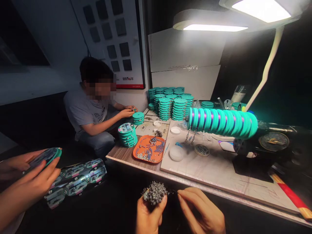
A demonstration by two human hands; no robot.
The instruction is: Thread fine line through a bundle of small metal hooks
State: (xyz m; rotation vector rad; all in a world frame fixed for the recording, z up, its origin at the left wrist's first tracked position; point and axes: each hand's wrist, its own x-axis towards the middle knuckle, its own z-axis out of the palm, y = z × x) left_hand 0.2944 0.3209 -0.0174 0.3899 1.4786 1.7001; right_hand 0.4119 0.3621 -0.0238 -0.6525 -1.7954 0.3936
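Observation:
In my left hand (151, 217), below the table's front edge, sits a dense clump of small grey metal pieces (155, 193), with thin ends sticking out all round. The fingers and thumb wrap its lower side. Just right of the clump is my right hand (202, 208), thumb and forefinger pinched together. A thin dark piece seems to show at those fingertips, too small to name. Beyond my hands, an orange tray (149, 162) on the table holds loose small tubes and metal bits. A shallow round dish of small grey beads (201, 150) lies to its right.
A row of turquoise foam spools (221, 123) sits on the spindle of a black winding machine (273, 143). Stacked turquoise spools (179, 109) stand behind. A seated person (90, 100) works at the left. Nearer, another person's hands (41, 175) hold a spool by a sticker sheet (78, 178).

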